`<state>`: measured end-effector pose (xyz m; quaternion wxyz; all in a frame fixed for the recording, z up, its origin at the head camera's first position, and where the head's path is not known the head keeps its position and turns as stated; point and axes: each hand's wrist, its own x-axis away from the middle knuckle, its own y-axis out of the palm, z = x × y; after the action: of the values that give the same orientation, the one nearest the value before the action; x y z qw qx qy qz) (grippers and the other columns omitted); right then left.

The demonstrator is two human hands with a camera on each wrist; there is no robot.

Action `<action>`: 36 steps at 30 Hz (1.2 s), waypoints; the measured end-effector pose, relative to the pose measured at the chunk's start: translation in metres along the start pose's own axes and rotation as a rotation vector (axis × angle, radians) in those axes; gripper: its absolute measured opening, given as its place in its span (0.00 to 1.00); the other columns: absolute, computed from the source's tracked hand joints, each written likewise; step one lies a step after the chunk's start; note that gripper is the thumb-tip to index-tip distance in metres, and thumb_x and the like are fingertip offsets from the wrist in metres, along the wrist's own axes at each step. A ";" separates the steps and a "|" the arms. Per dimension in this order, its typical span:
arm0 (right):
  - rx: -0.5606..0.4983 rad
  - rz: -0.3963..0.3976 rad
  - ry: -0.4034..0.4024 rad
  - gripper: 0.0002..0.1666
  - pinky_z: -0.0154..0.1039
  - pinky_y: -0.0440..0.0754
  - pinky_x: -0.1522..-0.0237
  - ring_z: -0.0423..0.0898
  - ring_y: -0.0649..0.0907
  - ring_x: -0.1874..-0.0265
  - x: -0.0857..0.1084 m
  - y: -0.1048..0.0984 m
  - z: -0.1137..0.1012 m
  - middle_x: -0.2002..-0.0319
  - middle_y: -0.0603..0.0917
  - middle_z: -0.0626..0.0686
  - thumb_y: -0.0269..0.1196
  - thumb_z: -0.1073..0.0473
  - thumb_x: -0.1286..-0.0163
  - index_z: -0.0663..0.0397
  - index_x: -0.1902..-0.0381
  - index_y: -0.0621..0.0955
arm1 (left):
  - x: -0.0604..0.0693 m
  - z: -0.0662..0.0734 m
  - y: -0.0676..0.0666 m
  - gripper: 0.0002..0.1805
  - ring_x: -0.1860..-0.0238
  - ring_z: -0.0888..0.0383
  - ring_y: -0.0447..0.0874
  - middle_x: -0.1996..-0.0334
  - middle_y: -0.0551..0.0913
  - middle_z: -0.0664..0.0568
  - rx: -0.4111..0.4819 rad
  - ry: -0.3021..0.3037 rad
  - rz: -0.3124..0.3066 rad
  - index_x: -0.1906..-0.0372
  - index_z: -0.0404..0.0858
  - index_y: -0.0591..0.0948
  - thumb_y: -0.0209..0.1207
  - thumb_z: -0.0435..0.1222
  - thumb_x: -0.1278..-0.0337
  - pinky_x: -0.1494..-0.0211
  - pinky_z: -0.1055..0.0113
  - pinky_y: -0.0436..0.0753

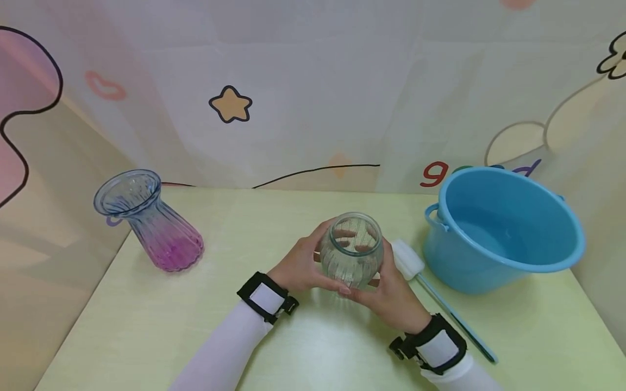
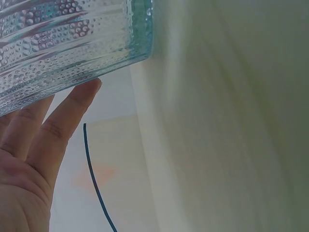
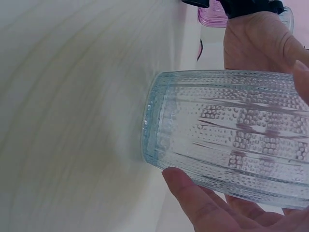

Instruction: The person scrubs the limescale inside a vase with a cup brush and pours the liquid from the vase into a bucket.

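Both hands hold a clear glass vase (image 1: 353,266) with a round, open mouth near the middle of the table. Its side shows a dimpled, ribbed texture in the right wrist view. On one side my left hand (image 1: 304,265) curves its fingers round the glass. From the other side my right hand (image 1: 402,297) grips it, the thumbs meeting at the front. In the left wrist view, fingertips of the left hand (image 2: 43,140) touch the vase wall. The base (image 3: 153,118) is close to the tabletop; I cannot tell whether it touches.
A blue-and-pink glass vase (image 1: 168,233) with a flared rim stands at the left. At the right is a blue bucket (image 1: 455,260) with a handle. Beside it, a sponge brush (image 1: 408,259) with a long blue handle lies on the table (image 1: 161,326). A printed cloth (image 1: 313,108) hangs behind.
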<state>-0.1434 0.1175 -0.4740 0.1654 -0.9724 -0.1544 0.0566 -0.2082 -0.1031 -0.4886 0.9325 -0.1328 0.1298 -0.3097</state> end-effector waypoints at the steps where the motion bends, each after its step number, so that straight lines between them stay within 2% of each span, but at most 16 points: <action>1: 0.003 0.002 0.008 0.72 0.63 0.84 0.43 0.64 0.71 0.29 0.000 0.000 0.000 0.24 0.60 0.56 0.80 0.58 0.42 0.35 0.18 0.42 | 0.000 0.000 0.000 0.68 0.38 0.59 0.83 0.31 0.77 0.64 -0.003 -0.003 0.002 0.21 0.69 0.54 0.86 0.41 0.67 0.43 0.57 0.85; 4: 0.008 0.004 0.025 0.71 0.61 0.85 0.43 0.65 0.72 0.30 -0.001 0.001 0.000 0.25 0.61 0.56 0.80 0.59 0.43 0.34 0.18 0.43 | 0.001 -0.001 0.000 0.69 0.39 0.58 0.83 0.30 0.77 0.63 -0.002 -0.012 0.003 0.21 0.70 0.54 0.86 0.40 0.67 0.43 0.57 0.86; 8: 0.023 0.005 0.035 0.69 0.62 0.84 0.43 0.65 0.72 0.30 -0.001 0.001 0.002 0.25 0.64 0.59 0.80 0.59 0.42 0.39 0.18 0.44 | 0.004 -0.002 0.001 0.68 0.39 0.58 0.83 0.33 0.80 0.60 -0.008 -0.051 -0.002 0.21 0.70 0.54 0.86 0.40 0.66 0.45 0.61 0.87; 14: 0.027 0.005 0.042 0.67 0.62 0.84 0.43 0.66 0.72 0.30 -0.001 0.001 0.004 0.26 0.67 0.60 0.80 0.60 0.43 0.42 0.19 0.47 | 0.008 0.000 0.003 0.67 0.39 0.57 0.82 0.32 0.79 0.57 0.036 -0.089 -0.012 0.21 0.69 0.54 0.85 0.40 0.65 0.47 0.64 0.88; 21: -0.016 0.019 0.026 0.66 0.60 0.84 0.43 0.66 0.73 0.31 -0.001 0.003 0.004 0.27 0.68 0.62 0.80 0.64 0.44 0.43 0.20 0.48 | 0.010 0.005 0.004 0.68 0.30 0.50 0.75 0.27 0.72 0.60 0.102 -0.147 -0.031 0.21 0.75 0.50 0.84 0.39 0.62 0.44 0.58 0.87; 28: -0.079 0.000 0.025 0.67 0.60 0.85 0.44 0.68 0.72 0.30 -0.001 0.003 0.004 0.26 0.66 0.60 0.79 0.64 0.43 0.38 0.19 0.48 | 0.014 0.011 0.004 0.67 0.26 0.48 0.71 0.26 0.69 0.63 0.094 -0.186 -0.017 0.22 0.76 0.48 0.83 0.40 0.58 0.39 0.51 0.85; 32: -0.111 -0.016 0.020 0.68 0.61 0.85 0.44 0.67 0.71 0.29 -0.002 0.003 0.004 0.25 0.65 0.59 0.79 0.64 0.43 0.35 0.19 0.48 | 0.018 0.012 0.004 0.67 0.27 0.48 0.72 0.26 0.68 0.63 0.097 -0.182 -0.009 0.21 0.77 0.48 0.83 0.41 0.58 0.40 0.52 0.85; 36: -0.129 -0.022 -0.006 0.68 0.61 0.84 0.43 0.67 0.69 0.28 -0.004 0.003 0.000 0.24 0.63 0.57 0.79 0.64 0.42 0.31 0.18 0.48 | 0.019 0.014 0.001 0.68 0.28 0.48 0.73 0.25 0.67 0.62 0.122 -0.147 -0.003 0.21 0.76 0.47 0.82 0.40 0.57 0.41 0.52 0.86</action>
<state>-0.1461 0.1131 -0.4748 0.1023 -0.9791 -0.1692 0.0475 -0.1881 -0.1115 -0.4790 0.9454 -0.0984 0.0416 -0.3080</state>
